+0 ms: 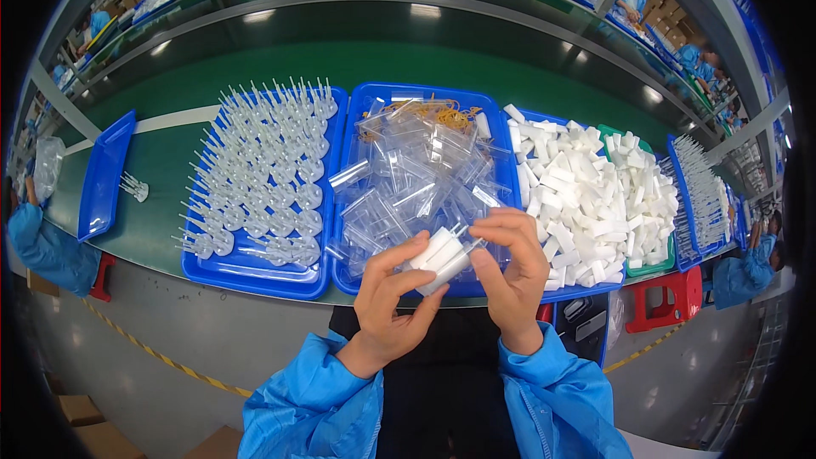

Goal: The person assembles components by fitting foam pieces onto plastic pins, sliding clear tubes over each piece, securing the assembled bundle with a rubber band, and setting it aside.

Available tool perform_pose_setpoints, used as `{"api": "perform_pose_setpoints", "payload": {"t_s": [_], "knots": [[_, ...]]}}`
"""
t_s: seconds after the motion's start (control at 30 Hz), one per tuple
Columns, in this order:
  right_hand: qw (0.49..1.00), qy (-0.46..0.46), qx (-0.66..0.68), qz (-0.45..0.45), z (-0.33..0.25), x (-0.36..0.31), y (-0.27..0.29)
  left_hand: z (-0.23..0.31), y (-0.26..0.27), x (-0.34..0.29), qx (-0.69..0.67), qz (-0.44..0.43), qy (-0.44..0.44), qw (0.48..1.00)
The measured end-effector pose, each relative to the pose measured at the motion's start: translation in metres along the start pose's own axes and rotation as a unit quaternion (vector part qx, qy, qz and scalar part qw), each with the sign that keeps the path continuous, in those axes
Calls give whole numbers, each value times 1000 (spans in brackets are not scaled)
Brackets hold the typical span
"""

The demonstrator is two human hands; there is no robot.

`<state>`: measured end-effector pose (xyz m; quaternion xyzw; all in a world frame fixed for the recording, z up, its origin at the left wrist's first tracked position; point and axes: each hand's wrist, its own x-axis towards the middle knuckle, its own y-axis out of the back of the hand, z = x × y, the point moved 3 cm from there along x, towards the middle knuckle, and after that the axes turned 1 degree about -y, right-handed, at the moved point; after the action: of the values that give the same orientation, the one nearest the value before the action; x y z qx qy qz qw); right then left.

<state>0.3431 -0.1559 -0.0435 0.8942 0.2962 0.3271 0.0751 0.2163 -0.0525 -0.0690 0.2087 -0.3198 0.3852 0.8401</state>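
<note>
My left hand [393, 302] is closed round a small bundle of white block-like pieces [440, 262] with thin stems at their upper right end. My right hand [512, 276] meets that end, thumb and forefinger pinching at one of the stems; the exact contact is too small to make out. Just beyond my hands is a blue tray [425, 89] of clear flat plastic sleeves [395, 170]. Yellow rubber bands [438, 112] lie at its far end. A tray on the right holds a heap of loose white blocks [561, 178], like the ones in my hand.
On the left, a blue tray [255, 276] carries rows of clear-white stemmed parts [272, 170]. An upright-leaning blue tray [106, 174] stands farther left by a small stemmed cluster [134, 187]. A green tray [659, 268] sits right, above a red stool [667, 302]. Co-workers sit at both sides.
</note>
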Motion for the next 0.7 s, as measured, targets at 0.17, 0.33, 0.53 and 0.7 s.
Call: {"api": "perform_pose_setpoints", "payload": {"t_s": [0.17, 0.33, 0.53, 0.7], "knots": [[978, -88, 184, -45, -1, 1, 1, -4, 1, -4, -54, -23, 3, 998], [934, -174, 294, -104, 6, 0, -2, -4, -3, -2, -181, 3, 184, 966], [970, 15, 164, -178, -13, 8, 5, -8, 7, 1, -55, -1, 22, 998], [988, -91, -48, -113, -3, 4, 26, -11, 14, 0, -120, 25, 129, 984]]}}
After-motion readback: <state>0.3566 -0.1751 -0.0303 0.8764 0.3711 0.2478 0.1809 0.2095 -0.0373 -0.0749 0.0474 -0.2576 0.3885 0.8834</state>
